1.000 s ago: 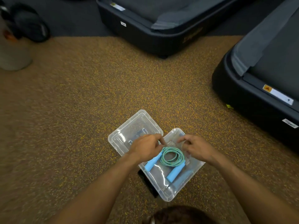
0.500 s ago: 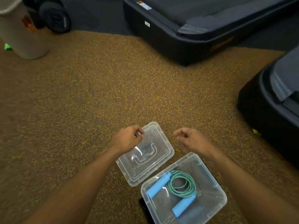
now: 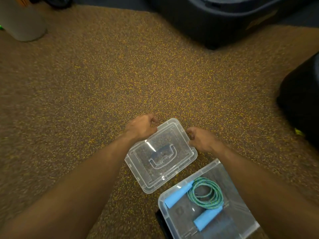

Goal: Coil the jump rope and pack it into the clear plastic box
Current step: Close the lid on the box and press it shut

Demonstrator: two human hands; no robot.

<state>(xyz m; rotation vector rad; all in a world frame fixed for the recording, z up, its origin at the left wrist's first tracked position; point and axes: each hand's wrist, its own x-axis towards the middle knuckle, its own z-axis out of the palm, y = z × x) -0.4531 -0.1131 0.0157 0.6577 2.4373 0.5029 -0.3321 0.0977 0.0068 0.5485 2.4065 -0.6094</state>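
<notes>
Both hands are on the clear lid's [image 3: 160, 155] far corners, left hand [image 3: 140, 129] and right hand [image 3: 201, 139] pinching its edges, while my coiled jump rope [image 3: 205, 193] already lies inside the clear plastic box [image 3: 172, 221]. I judge the risk is the rope springing up under the lid, or the lid going on skewed.

clear plastic box [image 3: 174, 192] cut by bottom edge, fingertips curled under lid [image 3: 161, 156]
</notes>
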